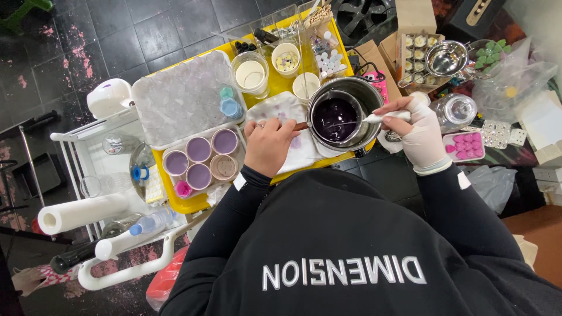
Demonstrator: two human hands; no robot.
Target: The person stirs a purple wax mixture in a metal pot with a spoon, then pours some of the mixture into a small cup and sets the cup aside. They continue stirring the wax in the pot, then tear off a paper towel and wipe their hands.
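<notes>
Center frame: left hand (pixel 270 146) closed on the pot's brown handle, steadying the metal pot (pixel 341 111) of dark purple liquid. Gloved right hand (pixel 422 133) pinches a white stirrer (pixel 383 117). Four cups (pixel 200 158) lower left filled; pot liquid unpoured.

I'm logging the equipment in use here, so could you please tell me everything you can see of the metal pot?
The metal pot is round, shiny and steel-like, standing upright at the yellow tray's near right edge. It holds dark purple liquid. The left hand grips its brown handle; the gloved right hand dips a white-handled stirrer into the liquid. A stained white cloth lies beside it.
</notes>
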